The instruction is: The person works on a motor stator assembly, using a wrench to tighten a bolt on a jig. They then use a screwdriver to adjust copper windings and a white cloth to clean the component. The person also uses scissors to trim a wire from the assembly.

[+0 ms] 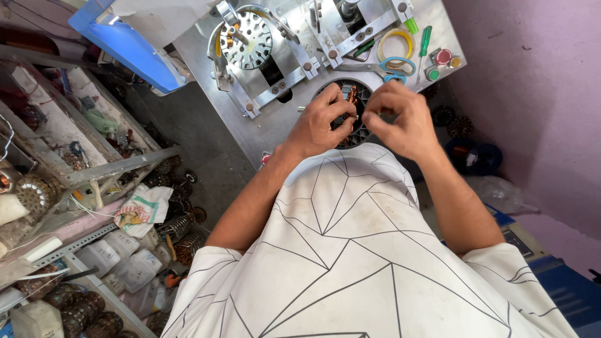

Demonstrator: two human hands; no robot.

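Observation:
A round dark motor stator [354, 128] with copper windings sits in a hole of the grey metal work plate [275, 119]. My left hand [322, 122] rests on the stator's left side with fingers curled onto it. Beside it, my right hand [404, 119] is over the right side, fingertips pinched together near the windings. Whether the fingers pinch a wire is too small to see. My white patterned shirt hides the plate's near edge.
A second stator [253, 40] is clamped in a fixture at the back left. Blue-handled scissors [394, 66], a yellow ring [395, 42], a green screwdriver [424, 42] lie behind my hands. Shelves [94, 175] with several stators and packets stand left; a pink wall [532, 94] right.

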